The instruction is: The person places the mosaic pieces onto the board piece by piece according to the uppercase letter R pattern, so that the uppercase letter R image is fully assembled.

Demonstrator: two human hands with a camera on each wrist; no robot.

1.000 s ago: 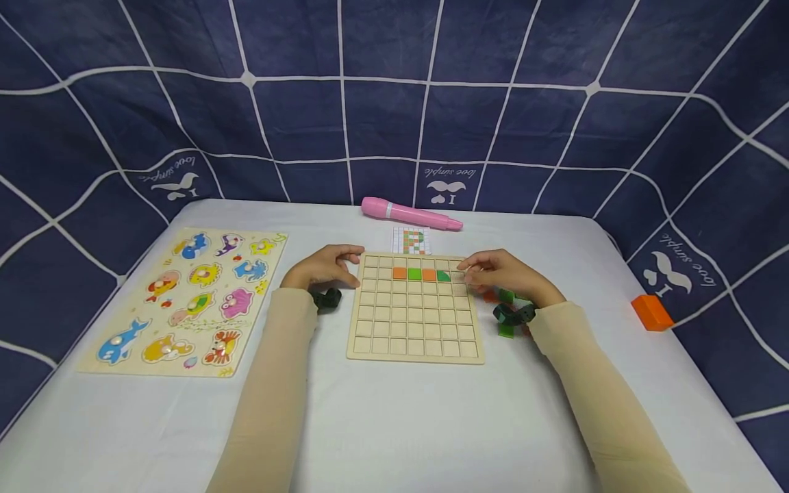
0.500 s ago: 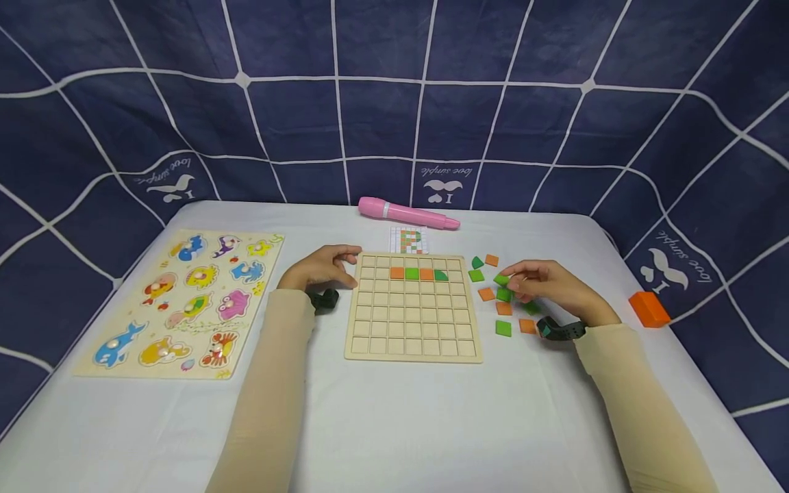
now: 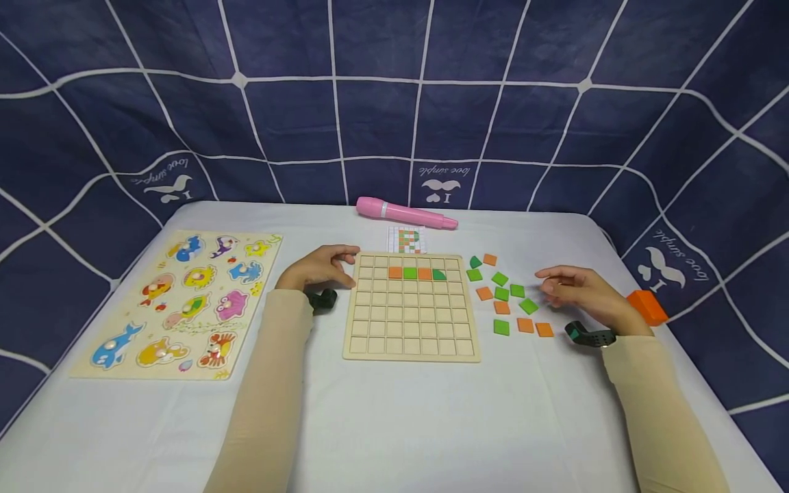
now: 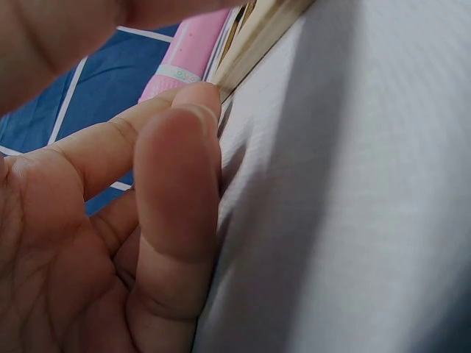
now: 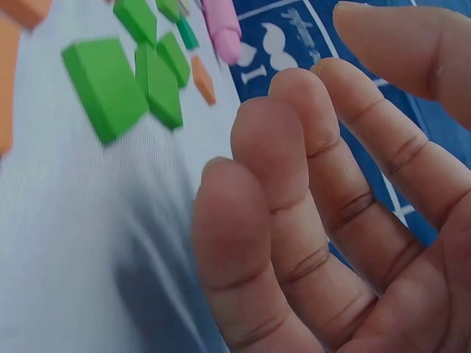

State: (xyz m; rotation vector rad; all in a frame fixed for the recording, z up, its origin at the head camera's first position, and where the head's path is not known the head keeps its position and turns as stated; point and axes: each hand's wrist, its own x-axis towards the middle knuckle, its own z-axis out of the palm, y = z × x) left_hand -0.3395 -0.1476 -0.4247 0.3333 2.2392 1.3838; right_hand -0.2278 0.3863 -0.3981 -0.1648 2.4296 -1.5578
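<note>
My left hand (image 3: 317, 268) rests at the left edge of a wooden grid board (image 3: 411, 346), fingertips by its upper left corner and fingers relaxed. In the board's second row sit an orange square tile (image 3: 395, 273), a green square tile (image 3: 409, 273), another orange square tile (image 3: 424, 274) and a green quarter-round tile (image 3: 439, 274). My right hand (image 3: 582, 291) hovers right of the loose tiles, its fingers loosely bent and holding nothing. Closest to it lies a loose green square tile (image 3: 528, 306); in the right wrist view, green tiles (image 5: 107, 88) lie beyond the fingertips.
Several loose green and orange tiles, including an orange tile (image 3: 544, 330), spread right of the board. Behind the board lie a pattern card (image 3: 407, 239) and a pink marker-shaped object (image 3: 407, 213). An animal puzzle board (image 3: 179, 305) is at left; an orange block (image 3: 647, 308) stands far right.
My right hand has moved from the board's upper right corner across the loose tiles to their right side, uncovering them. The left hand has stayed at the board's edge.
</note>
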